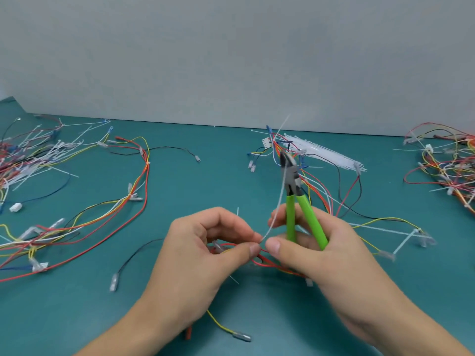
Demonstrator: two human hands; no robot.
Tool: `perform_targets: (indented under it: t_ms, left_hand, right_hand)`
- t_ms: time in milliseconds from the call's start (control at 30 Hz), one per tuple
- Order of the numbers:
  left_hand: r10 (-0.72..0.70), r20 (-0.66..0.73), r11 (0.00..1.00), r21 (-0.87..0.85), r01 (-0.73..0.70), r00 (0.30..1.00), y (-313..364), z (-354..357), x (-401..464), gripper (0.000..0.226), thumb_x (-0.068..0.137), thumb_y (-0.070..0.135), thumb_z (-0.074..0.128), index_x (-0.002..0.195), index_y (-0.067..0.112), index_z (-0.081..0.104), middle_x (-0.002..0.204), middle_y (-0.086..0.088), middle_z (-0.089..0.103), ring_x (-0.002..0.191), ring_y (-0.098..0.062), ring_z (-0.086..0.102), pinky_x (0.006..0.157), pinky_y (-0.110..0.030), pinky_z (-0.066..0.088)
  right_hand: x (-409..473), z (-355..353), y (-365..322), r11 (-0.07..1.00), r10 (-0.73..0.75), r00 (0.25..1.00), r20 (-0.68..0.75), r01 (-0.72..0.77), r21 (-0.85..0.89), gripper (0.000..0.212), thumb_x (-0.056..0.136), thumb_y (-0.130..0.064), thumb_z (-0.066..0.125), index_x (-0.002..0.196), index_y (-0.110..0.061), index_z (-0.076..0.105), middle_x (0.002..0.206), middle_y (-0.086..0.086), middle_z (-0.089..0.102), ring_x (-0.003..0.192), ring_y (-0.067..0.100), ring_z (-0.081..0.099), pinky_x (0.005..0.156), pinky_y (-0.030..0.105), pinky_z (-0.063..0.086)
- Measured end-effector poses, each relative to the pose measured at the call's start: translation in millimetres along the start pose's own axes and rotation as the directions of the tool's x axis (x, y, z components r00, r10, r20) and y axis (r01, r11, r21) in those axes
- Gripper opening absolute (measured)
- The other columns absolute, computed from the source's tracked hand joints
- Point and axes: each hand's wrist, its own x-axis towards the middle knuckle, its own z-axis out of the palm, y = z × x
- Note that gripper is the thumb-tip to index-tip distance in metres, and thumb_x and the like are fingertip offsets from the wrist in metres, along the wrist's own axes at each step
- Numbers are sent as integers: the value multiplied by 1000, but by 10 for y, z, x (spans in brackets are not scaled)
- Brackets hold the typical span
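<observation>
The left hand (205,253) is curled, and a small wire bundle (270,265) of red and yellow strands is pinched between its thumb and forefinger, just above the teal table (180,181). The right hand (323,255) is closed round the green handles of the cutters (291,217), which are held upright with the dark head pointing away from the person and the handles spread a little. The right thumb is brought close against the left thumb, so the two hands are nearly touching over the bundle. A thin white cable tie (279,201) rises from that meeting point and passes the left side of the cutter head; whether it is gripped by the right fingertips cannot be told.

A sheaf of white ties (331,154) and a loose harness (334,201) lie on the table behind the cutters and are partly hidden by them. A black lead (133,258) and a yellow lead (221,325) lie near the left wrist. Long looped wires (123,201) are spread to the left, with a tangled heap (23,155) at the far left edge. A second heap (447,165) is seen at the far right, well apart from the hands
</observation>
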Motion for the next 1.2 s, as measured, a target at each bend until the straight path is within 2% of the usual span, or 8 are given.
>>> perform_targets:
  t_ms: [100, 200, 300, 400, 500, 667, 833, 1200]
  left_hand:
    - [16, 3, 1000, 16, -16, 1000, -21, 26, -25, 21, 73, 23, 85, 88, 31, 73, 86, 5, 80, 81, -13, 77, 64, -26, 56]
    - [3, 2, 1000, -11, -2, 1000, -44, 35, -12, 22, 72, 25, 87, 88, 29, 72, 86, 4, 80, 81, -12, 77, 63, -18, 53]
    - [-69, 36, 997, -15, 70, 997, -39, 26, 11, 20, 72, 38, 86, 87, 28, 78, 80, -1, 78, 75, -14, 75, 72, -32, 61]
    - [-140, 129, 990, 26, 137, 982, -35, 39, 23, 31, 74, 51, 80, 88, 23, 82, 71, -6, 74, 63, -17, 70, 66, -39, 59]
    - [-155, 140, 985, -48, 163, 978, -29, 49, 56, 25, 77, 39, 83, 84, 15, 80, 69, -9, 73, 62, -17, 67, 61, -29, 56]
    - [-223, 201, 956, -148, 255, 954, -13, 72, 89, 22, 76, 29, 82, 82, 8, 78, 71, -14, 73, 61, -20, 66, 61, -29, 57]
    - [-236, 259, 952, -130, 276, 937, 28, 107, 82, 16, 78, 27, 78, 76, 11, 77, 68, -12, 71, 59, -18, 63, 58, -29, 56]
    - [-300, 339, 922, -135, 362, 892, 123, 121, 62, 8, 80, 25, 78, 78, 18, 77, 77, -15, 77, 61, -21, 68, 56, -28, 57]
  right_hand:
    - [23, 44, 15, 992, -125, 989, -76, 124, -19, 24, 77, -16, 76, 95, -32, 71, 89, 4, 74, 85, 16, 71, 75, 25, 57]
    - [42, 56, 16, 971, -215, 974, -71, 206, -118, 30, 85, -4, 79, 94, -31, 69, 85, 5, 73, 82, 26, 69, 76, 31, 58]
    - [60, 40, 13, 977, -208, 971, -121, 200, -74, 37, 86, 6, 75, 89, -30, 68, 82, 8, 73, 81, 38, 66, 72, 36, 59]
    - [73, 32, 0, 980, -198, 969, -147, 194, -38, 39, 86, 9, 74, 88, -29, 67, 82, 9, 73, 77, 35, 69, 73, 33, 60]
    - [84, 46, -10, 978, -200, 964, -178, 206, 17, 39, 85, 10, 74, 86, -28, 67, 80, 8, 73, 72, 24, 69, 71, 27, 58]
    - [111, 79, 6, 969, -210, 955, -209, 232, 86, 36, 84, 16, 71, 92, -18, 63, 79, 14, 71, 68, 24, 69, 66, 25, 57]
    - [151, 144, 46, 968, -226, 947, -228, 245, 61, 41, 84, 22, 64, 95, -17, 57, 69, -1, 67, 61, 18, 65, 66, 24, 56]
    - [179, 143, 54, 960, -215, 930, -297, 257, 112, 40, 84, 20, 67, 97, -16, 56, 71, 3, 67, 61, 19, 67, 63, 24, 55]
